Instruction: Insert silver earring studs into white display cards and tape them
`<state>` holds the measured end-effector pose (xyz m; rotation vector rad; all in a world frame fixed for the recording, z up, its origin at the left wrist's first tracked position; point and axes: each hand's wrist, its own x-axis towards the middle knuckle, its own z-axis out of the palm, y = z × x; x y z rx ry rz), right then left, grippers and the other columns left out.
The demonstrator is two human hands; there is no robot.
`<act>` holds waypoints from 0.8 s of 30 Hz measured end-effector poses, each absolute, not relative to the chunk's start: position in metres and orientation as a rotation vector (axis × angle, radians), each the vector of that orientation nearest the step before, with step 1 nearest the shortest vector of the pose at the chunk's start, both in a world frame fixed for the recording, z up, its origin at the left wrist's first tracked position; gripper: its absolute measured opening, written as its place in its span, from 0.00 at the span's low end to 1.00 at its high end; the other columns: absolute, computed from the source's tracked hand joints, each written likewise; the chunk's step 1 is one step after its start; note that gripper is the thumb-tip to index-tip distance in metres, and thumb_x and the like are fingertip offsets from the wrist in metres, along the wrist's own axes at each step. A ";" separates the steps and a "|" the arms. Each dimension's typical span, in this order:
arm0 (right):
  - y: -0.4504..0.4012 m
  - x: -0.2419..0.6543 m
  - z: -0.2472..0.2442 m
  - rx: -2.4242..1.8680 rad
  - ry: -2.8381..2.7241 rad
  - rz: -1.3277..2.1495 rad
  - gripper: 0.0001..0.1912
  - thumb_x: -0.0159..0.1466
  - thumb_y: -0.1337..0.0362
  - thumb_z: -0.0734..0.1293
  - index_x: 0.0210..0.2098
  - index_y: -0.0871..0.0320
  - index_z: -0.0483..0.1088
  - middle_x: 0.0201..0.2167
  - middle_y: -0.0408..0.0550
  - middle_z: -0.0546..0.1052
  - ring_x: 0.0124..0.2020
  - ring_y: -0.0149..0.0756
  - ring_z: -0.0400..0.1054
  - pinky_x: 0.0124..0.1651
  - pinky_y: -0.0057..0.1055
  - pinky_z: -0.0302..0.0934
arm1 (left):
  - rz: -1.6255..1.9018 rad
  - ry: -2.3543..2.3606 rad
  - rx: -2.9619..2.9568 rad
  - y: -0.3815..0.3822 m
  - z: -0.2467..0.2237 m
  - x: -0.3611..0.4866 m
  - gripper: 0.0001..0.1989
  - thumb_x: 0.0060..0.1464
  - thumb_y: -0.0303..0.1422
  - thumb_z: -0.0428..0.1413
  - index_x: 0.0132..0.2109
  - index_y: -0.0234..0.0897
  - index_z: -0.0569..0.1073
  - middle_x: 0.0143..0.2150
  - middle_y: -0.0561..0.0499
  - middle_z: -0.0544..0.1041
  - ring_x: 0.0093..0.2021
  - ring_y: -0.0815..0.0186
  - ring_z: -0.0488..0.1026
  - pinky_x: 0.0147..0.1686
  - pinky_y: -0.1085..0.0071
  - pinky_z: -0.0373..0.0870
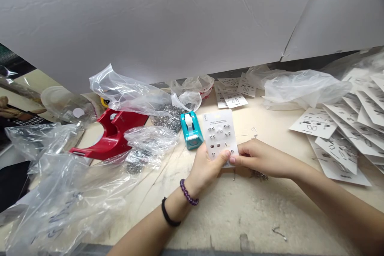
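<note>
A white card bearing rows of small metal earrings is held up over the middle of the table. My left hand grips its lower left part, thumb on the front. At the card's lower right edge, my right hand is closed with thumb and fingers pinched on it. A small heap of metal pieces lies partly hidden beneath my right hand. Just left of the card stands a teal tape dispenser with a roll of clear tape.
A red tape dispenser stands at the left among clear plastic bags. Many carded pieces are piled at the right, beside a translucent bag. More cards lie at the back. A short chain lies near the front.
</note>
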<state>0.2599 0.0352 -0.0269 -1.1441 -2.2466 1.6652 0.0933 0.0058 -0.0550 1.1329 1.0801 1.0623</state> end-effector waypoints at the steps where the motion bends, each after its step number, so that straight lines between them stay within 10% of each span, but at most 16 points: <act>1: 0.035 0.260 -0.028 -1.135 -2.224 1.696 0.18 0.62 0.55 0.54 0.21 0.60 0.57 0.18 0.42 0.64 0.19 0.25 0.55 0.21 0.22 0.47 | 1.066 1.089 1.110 0.006 -0.055 0.093 0.20 0.46 0.34 0.58 0.46 0.30 0.67 0.45 0.42 0.73 0.45 0.58 0.71 0.44 0.63 0.68; 20: 0.041 0.263 -0.020 -1.183 -2.267 1.679 0.18 0.61 0.55 0.56 0.23 0.61 0.62 0.21 0.43 0.67 0.22 0.27 0.58 0.25 0.25 0.52 | 1.031 0.960 1.067 0.011 -0.060 0.088 0.19 0.50 0.37 0.55 0.48 0.32 0.65 0.49 0.41 0.71 0.48 0.57 0.68 0.46 0.63 0.65; 24: 0.051 0.273 -0.012 -1.279 -2.043 1.531 0.16 0.58 0.54 0.62 0.37 0.60 0.68 0.34 0.49 0.72 0.34 0.34 0.65 0.35 0.30 0.60 | 0.989 0.992 1.146 0.007 -0.058 0.089 0.20 0.52 0.36 0.53 0.51 0.33 0.63 0.51 0.41 0.69 0.50 0.57 0.67 0.47 0.63 0.64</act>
